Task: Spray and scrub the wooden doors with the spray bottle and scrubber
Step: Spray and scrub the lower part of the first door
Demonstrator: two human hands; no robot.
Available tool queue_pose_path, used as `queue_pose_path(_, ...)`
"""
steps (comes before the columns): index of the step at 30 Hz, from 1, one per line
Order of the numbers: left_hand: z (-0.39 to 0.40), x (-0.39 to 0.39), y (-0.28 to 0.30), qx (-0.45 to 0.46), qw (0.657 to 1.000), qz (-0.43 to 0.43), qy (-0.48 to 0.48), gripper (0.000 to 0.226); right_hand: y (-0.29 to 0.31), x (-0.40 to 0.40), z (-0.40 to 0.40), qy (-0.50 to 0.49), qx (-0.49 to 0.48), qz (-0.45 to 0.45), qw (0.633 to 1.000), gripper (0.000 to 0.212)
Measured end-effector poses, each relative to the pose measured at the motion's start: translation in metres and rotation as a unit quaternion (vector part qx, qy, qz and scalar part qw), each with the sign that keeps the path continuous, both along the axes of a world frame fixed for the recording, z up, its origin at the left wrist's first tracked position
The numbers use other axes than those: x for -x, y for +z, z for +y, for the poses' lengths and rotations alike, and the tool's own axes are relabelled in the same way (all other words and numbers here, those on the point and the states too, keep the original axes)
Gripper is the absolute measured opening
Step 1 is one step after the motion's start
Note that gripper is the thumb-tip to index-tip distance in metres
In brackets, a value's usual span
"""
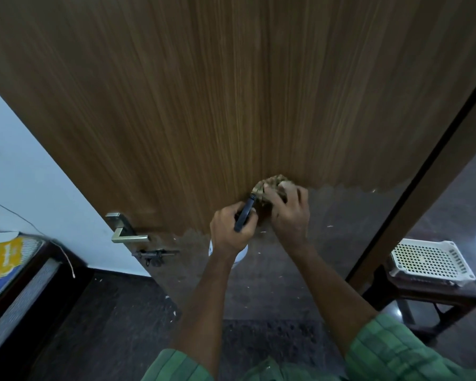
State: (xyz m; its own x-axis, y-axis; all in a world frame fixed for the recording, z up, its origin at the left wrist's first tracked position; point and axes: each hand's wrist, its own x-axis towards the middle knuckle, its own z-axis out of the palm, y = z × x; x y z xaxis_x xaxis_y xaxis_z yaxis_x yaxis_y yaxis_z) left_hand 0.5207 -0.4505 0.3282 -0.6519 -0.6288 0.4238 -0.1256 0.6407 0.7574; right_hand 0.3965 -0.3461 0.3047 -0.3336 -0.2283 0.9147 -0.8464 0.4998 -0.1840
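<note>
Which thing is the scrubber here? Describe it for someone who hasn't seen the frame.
Start at the big wooden door and drop to both hands. The scrubber is the tan, fibrous wad pressed on the door under the right hand, joined to the dark handle gripped by the left hand.

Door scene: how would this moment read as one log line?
left hand grips scrubber handle | right hand presses scrubber head on door | spray bottle unclear
</note>
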Motion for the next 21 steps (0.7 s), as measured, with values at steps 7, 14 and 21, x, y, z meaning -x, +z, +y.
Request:
queue_pose_path(7, 0.013, 0.01, -0.001, -0.002, 1.0, -0.004, -0.029, 0.042, -0.037, 0.0, 0.03, 0.07, -0.146, -0.058, 0.985, 0.021)
queue_pose_path(14, 0.025, 0.025, -0.004, -0.007, 0.999, -0.018, -0.028, 0.042, -0.012, 0.019, 0.036, 0.001, -0.027, -0.018, 0.999, 0.024)
queue_pose_path(21, 0.036, 0.045, 0.0, -0.008, 0.999, -0.018, -0.037, 0.034, -0.016, 0.024, 0.056, 0.029, -0.081, -0.074, 0.994, 0.026)
